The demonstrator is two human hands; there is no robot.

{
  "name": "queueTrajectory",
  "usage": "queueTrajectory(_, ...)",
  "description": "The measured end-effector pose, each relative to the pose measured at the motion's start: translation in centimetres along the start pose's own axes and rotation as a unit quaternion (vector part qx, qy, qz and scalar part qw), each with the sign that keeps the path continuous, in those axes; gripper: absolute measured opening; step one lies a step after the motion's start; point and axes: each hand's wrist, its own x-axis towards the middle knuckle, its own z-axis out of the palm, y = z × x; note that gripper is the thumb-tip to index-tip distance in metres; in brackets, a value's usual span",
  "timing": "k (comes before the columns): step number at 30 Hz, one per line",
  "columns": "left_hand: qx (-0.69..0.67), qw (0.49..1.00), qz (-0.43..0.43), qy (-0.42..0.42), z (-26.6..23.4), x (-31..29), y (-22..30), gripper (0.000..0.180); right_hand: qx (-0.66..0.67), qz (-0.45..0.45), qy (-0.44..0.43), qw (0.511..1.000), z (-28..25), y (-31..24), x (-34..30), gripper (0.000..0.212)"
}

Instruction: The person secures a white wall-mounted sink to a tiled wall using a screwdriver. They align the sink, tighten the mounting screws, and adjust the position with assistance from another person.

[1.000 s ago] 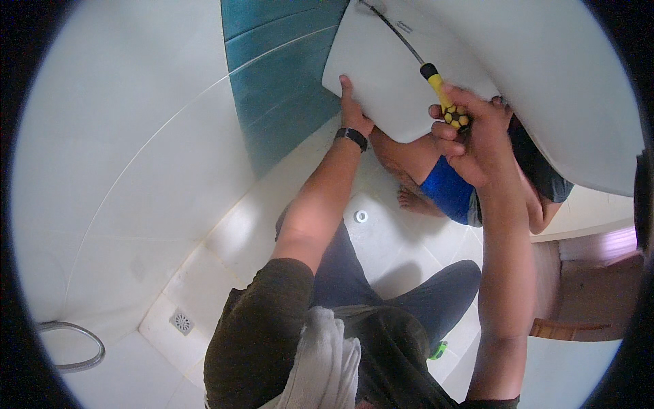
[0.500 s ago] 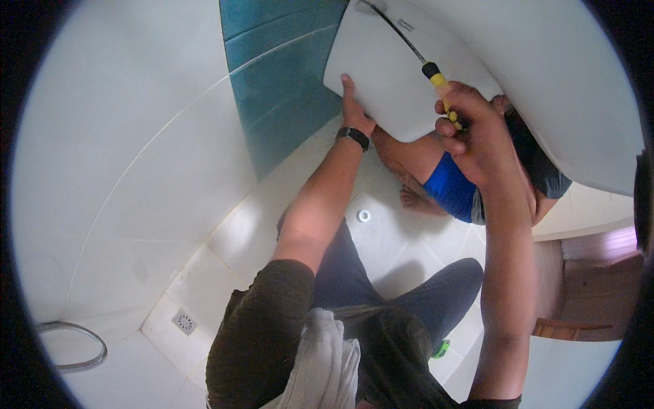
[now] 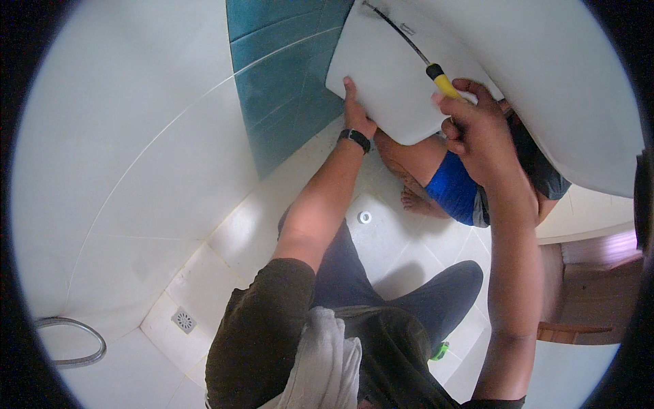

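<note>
A long screwdriver (image 3: 444, 84) with a yellow and black handle is held in my right hand (image 3: 480, 133), its fingers closed round the handle. The thin shaft slants up and left, and its tip meets a small dark recess near the top of a smooth white piece with rounded corners (image 3: 388, 75). I cannot tell whether the tip is seated in a screw. My left hand (image 3: 357, 112), below a dark wristband, grips the lower left edge of that white piece. Its thumb lies on the face; the other fingers are mostly hidden behind.
A person in blue shorts (image 3: 449, 180) crouches beneath the white piece, partly hidden. Teal tiles (image 3: 279, 88) line the wall at left. A small white ring (image 3: 364, 217) and a drain grate (image 3: 183, 320) are on the tiled floor. A metal hose (image 3: 95, 341) curves at lower left.
My right hand has turned on the screwdriver handle and shifted slightly right and down; the back of the handle is now covered. My left hand keeps its hold.
</note>
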Motion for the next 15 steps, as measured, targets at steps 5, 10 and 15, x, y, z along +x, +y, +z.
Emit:
queueTrajectory(5,0.004,1.0,0.001,0.008,0.6,-0.4,0.3,0.106,-0.194,-0.065,0.051,0.977,0.5,-0.4,0.1,0.037)
queueTrajectory(10,0.002,1.0,0.003,-0.007,1.5,-0.5,-0.2,0.106,0.055,0.085,-0.081,0.992,1.5,4.5,0.3,0.035)
queueTrajectory(15,-0.006,1.0,0.006,0.017,0.8,-0.1,0.0,0.097,0.071,0.07,-0.057,0.993,-1.1,-1.7,0.6,0.046)
